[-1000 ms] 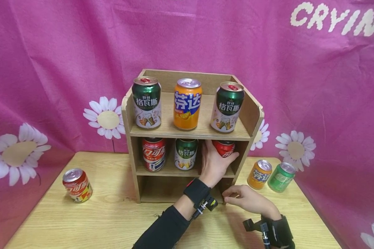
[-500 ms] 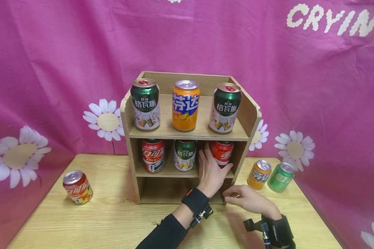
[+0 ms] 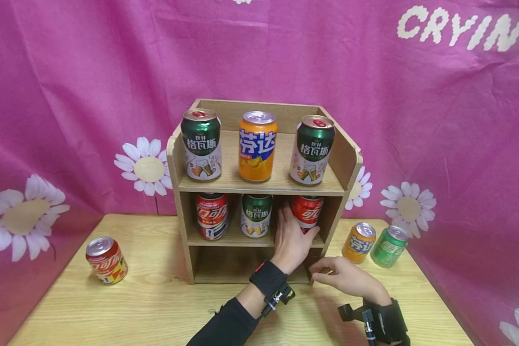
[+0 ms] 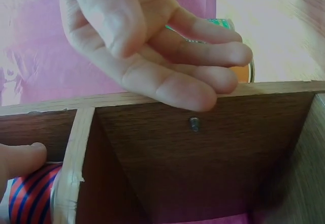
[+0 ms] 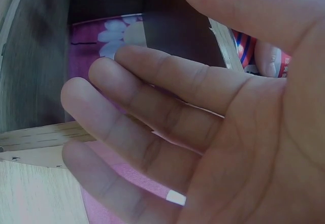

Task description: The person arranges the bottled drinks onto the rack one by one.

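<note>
My left hand [image 3: 291,245] reaches into the middle tier of the wooden shelf [image 3: 261,186] and grips a red cola can [image 3: 308,211] at its right end. Its fingers lie along the can's left side, with the thumb low across the front. The left wrist view catches one fingertip [image 4: 25,158] against the striped can [image 4: 33,196]. My right hand [image 3: 346,276] is by the shelf's lower right edge, holding nothing; whether it touches the wood I cannot tell. Loosely spread fingers [image 5: 167,117] and the palm show in the right wrist view.
Beside the gripped can stand a kvass can [image 3: 257,216] and another cola can [image 3: 212,216]. The top tier bears two kvass cans [image 3: 201,146] and an orange soda can [image 3: 257,146]. On the table are a cola can [image 3: 106,259], an orange can [image 3: 359,242] and a green can [image 3: 390,246].
The left hand and the red can have come lower in the middle tier and slightly left, showing more of the can's front. The right hand has stayed still.
</note>
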`<move>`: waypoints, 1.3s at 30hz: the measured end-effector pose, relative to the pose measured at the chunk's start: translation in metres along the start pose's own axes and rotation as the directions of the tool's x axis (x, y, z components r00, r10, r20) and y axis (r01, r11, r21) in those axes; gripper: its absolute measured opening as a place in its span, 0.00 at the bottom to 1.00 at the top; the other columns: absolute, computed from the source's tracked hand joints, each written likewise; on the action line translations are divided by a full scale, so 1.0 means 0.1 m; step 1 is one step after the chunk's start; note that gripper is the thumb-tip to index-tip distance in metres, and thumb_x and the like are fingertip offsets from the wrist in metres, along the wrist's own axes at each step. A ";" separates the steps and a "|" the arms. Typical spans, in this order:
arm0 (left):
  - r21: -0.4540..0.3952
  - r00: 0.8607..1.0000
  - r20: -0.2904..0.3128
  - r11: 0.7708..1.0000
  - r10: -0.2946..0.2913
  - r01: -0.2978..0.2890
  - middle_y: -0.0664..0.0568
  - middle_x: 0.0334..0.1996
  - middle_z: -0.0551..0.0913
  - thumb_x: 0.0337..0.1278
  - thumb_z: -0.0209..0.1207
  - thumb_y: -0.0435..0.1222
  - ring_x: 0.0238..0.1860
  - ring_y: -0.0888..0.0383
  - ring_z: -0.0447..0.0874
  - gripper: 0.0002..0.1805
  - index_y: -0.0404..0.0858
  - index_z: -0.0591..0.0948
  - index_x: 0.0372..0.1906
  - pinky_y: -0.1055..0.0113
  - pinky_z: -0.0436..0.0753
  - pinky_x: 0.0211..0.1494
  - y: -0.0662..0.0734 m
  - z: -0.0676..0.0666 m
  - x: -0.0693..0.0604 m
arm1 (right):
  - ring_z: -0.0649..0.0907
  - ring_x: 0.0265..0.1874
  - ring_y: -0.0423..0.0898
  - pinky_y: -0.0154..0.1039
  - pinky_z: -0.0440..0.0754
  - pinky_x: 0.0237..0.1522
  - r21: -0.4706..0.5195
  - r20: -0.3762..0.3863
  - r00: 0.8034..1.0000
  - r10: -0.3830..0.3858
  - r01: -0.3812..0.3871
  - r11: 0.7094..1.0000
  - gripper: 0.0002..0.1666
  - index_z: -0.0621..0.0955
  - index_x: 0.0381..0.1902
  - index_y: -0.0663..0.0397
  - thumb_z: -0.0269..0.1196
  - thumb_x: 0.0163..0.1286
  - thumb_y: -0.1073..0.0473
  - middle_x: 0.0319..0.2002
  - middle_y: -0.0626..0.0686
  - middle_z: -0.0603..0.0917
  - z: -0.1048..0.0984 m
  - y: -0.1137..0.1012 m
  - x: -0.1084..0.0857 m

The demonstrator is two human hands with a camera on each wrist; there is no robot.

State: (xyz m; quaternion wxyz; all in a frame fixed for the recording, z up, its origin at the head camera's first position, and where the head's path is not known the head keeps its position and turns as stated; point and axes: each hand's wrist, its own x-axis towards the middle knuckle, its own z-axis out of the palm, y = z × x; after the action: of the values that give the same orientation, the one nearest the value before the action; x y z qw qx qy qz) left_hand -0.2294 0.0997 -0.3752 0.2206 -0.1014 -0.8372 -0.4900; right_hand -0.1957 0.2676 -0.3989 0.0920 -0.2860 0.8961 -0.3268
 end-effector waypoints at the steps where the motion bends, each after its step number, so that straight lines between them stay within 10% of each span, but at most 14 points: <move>1: 0.005 1.000 -0.004 1.000 0.003 -0.003 0.32 0.61 0.65 0.48 0.69 0.44 0.60 0.42 0.69 0.47 0.28 0.56 0.67 0.53 0.71 0.60 0.00 0.00 0.00 | 0.82 0.39 0.40 0.38 0.80 0.41 -0.001 0.001 1.000 0.000 0.000 1.000 0.17 0.83 0.44 0.57 0.59 0.68 0.50 0.40 0.48 0.85 0.00 0.00 0.00; 13: 0.067 0.998 -0.046 0.997 0.048 -0.045 0.37 0.54 0.64 0.42 0.73 0.46 0.53 0.44 0.72 0.49 0.31 0.58 0.65 0.56 0.73 0.56 -0.03 -0.01 0.01 | 0.82 0.39 0.40 0.37 0.79 0.41 0.004 0.010 1.000 0.016 -0.016 1.000 0.17 0.83 0.45 0.58 0.59 0.68 0.50 0.40 0.48 0.84 0.01 -0.01 0.01; 39: 0.029 0.992 0.128 1.000 -0.006 0.002 0.41 0.55 0.65 0.42 0.72 0.48 0.53 0.48 0.72 0.47 0.36 0.60 0.64 0.58 0.75 0.54 -0.08 -0.14 0.11 | 0.82 0.40 0.44 0.37 0.80 0.40 0.036 0.014 1.000 0.023 -0.024 0.999 0.20 0.80 0.48 0.61 0.57 0.70 0.51 0.42 0.56 0.84 0.00 0.02 0.00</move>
State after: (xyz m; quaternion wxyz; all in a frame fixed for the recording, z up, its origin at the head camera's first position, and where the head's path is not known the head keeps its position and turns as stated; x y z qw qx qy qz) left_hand -0.2383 0.0830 -0.3700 0.1671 -0.1279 -0.8568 -0.4707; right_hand -0.1968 0.2688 -0.4001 0.1072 -0.2759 0.8927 -0.3397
